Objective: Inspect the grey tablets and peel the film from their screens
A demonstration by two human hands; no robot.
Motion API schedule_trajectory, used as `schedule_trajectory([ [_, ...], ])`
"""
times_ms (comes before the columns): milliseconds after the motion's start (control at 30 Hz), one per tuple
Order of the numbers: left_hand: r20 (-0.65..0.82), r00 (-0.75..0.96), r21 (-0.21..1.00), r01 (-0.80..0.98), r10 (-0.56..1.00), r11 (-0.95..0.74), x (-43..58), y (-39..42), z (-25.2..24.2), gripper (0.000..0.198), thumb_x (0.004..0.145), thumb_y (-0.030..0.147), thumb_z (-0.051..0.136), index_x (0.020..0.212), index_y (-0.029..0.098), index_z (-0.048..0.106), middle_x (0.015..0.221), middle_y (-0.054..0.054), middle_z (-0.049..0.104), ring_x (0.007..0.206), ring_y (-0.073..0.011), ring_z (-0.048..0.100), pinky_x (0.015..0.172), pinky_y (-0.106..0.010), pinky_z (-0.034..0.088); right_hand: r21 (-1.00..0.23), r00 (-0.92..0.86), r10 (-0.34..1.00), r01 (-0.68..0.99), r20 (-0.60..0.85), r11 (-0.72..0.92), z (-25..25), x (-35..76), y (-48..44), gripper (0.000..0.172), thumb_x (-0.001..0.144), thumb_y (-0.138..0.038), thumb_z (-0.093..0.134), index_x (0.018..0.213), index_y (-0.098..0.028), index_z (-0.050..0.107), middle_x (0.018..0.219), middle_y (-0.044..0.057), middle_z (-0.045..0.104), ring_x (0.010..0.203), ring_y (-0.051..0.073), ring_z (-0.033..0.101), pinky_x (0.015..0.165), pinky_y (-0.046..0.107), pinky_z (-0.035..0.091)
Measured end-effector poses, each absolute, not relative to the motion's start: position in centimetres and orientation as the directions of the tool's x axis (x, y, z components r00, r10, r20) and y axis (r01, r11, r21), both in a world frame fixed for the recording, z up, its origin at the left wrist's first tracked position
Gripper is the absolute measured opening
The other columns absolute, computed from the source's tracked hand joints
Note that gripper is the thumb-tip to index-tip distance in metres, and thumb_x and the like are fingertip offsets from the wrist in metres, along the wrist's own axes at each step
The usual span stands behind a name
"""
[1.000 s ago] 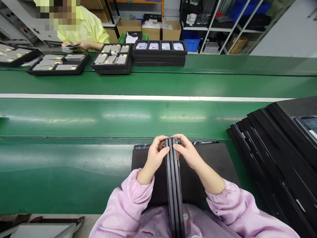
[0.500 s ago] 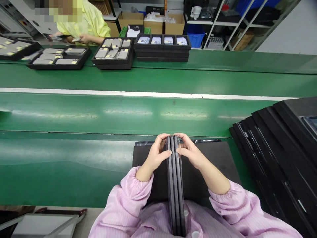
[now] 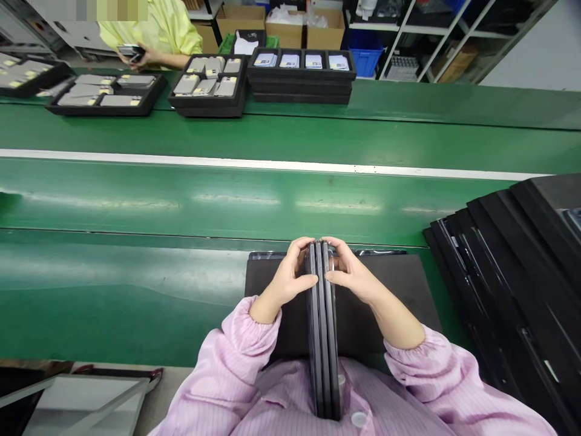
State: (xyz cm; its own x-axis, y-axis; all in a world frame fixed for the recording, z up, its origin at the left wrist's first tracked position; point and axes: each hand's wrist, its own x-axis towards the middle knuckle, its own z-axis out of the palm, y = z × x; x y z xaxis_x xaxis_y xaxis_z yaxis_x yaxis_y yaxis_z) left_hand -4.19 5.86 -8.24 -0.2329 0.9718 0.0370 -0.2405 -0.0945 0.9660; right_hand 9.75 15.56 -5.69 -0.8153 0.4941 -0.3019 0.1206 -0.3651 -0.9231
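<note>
Three slim dark flat panels stand on edge in front of my body, side by side, their long narrow edges facing up. My left hand is closed on the far end from the left, thumb on the near side and fingers at the far corner. From the right, my right hand grips the same end in a like way. The panels' broad faces are turned sideways, so their exact kind cannot be made out. Beneath them lies a black foam sheet, with shiny clear-wrapped edges showing along its far side.
A fanned stack of black foam sheets with thin panels between leans at right. Across the green bench, black trays with small flat parts line the far side. A person in yellow holds a small dark object there. A cart stands lower left.
The view has shifted slightly, so the far trays sit higher. My hands keep their hold on the panels. The far person's hand has raised a dark object.
</note>
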Motion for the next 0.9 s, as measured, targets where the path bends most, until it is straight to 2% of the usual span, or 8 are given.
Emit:
schedule_trajectory([
  [133,0.054,-0.200,0.972,-0.212,0.978,-0.097,-4.2,5.7,-8.3,0.066,0.069,0.038,0.071,0.125,0.022,0.041,0.125,-0.012,0.042,0.125,-0.0324,0.039,0.107,-0.048,0.029,-0.933,-0.829,0.481,0.129,-0.287,-0.335,-5.9,10.1,15.7,0.065,0.065,-0.028,0.068,0.122,-0.026,0.037,0.078,-0.002,0.051,0.066,0.016,0.051,0.058,0.028,0.044],
  [367,0.021,-0.200,0.959,-0.271,0.980,-0.076,-4.0,5.6,-8.2,0.068,0.068,0.038,0.071,0.127,0.023,0.039,0.125,-0.011,0.043,0.122,-0.0310,0.041,0.105,-0.046,0.031,-0.945,-0.827,0.495,0.126,-0.269,-0.303,-5.8,10.1,15.6,0.064,0.066,-0.026,0.068,0.123,-0.026,0.038,0.071,-0.004,0.050,0.065,0.016,0.053,0.056,0.027,0.044],
  [500,0.011,-0.195,0.961,-0.268,0.981,-0.064,-4.1,5.6,-8.3,0.069,0.067,0.038,0.072,0.127,0.023,0.041,0.125,-0.011,0.043,0.126,-0.0323,0.038,0.106,-0.047,0.030,-0.938,-0.767,0.560,0.156,-0.312,-0.308,-5.4,9.2,15.7,0.044,0.068,-0.032,0.064,0.108,-0.024,0.045,0.074,-0.002,0.055,0.057,0.014,0.051,0.052,0.028,0.045],
  [600,0.022,-0.198,0.961,-0.267,0.980,-0.076,-4.2,5.7,-8.5,0.069,0.067,0.038,0.073,0.126,0.022,0.041,0.128,-0.011,0.042,0.130,-0.0340,0.034,0.108,-0.048,0.027,-0.934,-0.679,0.643,0.241,-0.356,-0.262,-5.1,8.3,15.6,0.033,0.068,-0.033,0.060,0.097,-0.024,0.047,0.068,-0.003,0.054,0.051,0.013,0.049,0.047,0.026,0.042],
  [700,0.033,-0.198,0.960,-0.266,0.980,-0.087,-4.1,5.7,-8.6,0.069,0.067,0.039,0.073,0.126,0.022,0.041,0.132,-0.012,0.039,0.132,-0.0346,0.032,0.109,-0.049,0.026,-0.926,-0.648,0.664,0.304,-0.374,-0.224,-5.0,7.9,15.6,0.031,0.066,-0.031,0.059,0.094,-0.024,0.047,0.060,-0.006,0.051,0.047,0.013,0.047,0.045,0.026,0.040],
  [900,0.034,-0.211,0.956,-0.277,0.977,-0.093,-4.1,5.7,-8.6,0.072,0.066,0.044,0.074,0.126,0.022,0.042,0.134,-0.012,0.039,0.131,-0.0341,0.034,0.109,-0.048,0.027,-0.928,-0.639,0.679,0.316,-0.361,-0.197,-5.0,7.9,15.4,0.033,0.067,-0.029,0.059,0.097,-0.024,0.047,0.055,-0.008,0.049,0.044,0.013,0.046,0.046,0.026,0.038],
])
